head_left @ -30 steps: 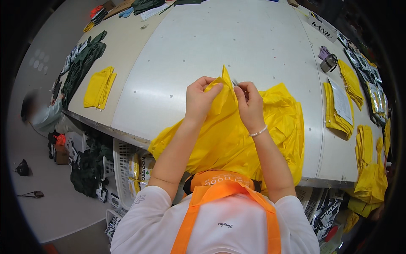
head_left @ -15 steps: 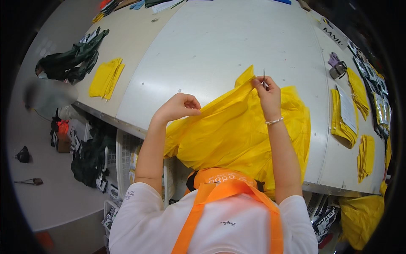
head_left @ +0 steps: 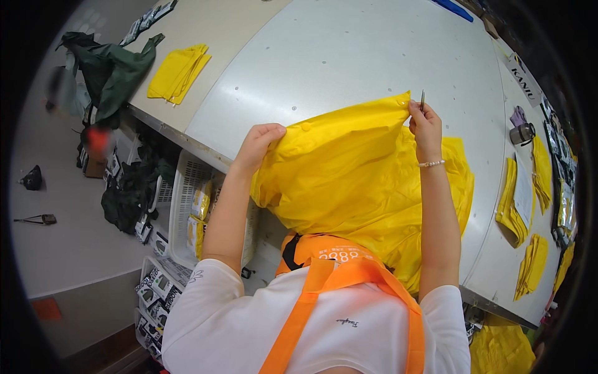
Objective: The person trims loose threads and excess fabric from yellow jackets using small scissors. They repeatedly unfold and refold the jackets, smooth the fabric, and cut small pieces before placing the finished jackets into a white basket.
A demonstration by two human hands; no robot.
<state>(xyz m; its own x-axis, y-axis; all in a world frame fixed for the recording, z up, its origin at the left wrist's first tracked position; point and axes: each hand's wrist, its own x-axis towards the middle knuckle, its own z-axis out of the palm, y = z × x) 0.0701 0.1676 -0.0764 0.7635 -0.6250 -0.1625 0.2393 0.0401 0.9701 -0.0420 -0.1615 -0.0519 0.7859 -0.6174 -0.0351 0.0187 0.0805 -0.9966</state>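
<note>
Here: yellow cloth (head_left: pixel 342 168), stretched between left hand (head_left: pixel 257 146) and right hand (head_left: pixel 426 129), over the near edge of the counter (head_left: pixel 374 62). In left fingers: one end of the upper edge, clasped, grip partly hidden. In right fingers: the opposite corner, pinched, plus a pointed metal tool (head_left: pixel 423 100), handle hidden, kind uncertain. Lower folds: partly behind right forearm (head_left: pixel 440 230) and orange apron (head_left: pixel 341 250). Far left: co-worker (head_left: pixel 61 87), blurred, hard to make out.

Yellow fabric (head_left: pixel 342 162), creased, upper edge taut, rest rumpled over table (head_left: pixel 349 62) edge; slim pointed tool (head_left: pixel 422 100) upright beside right corner.
</note>
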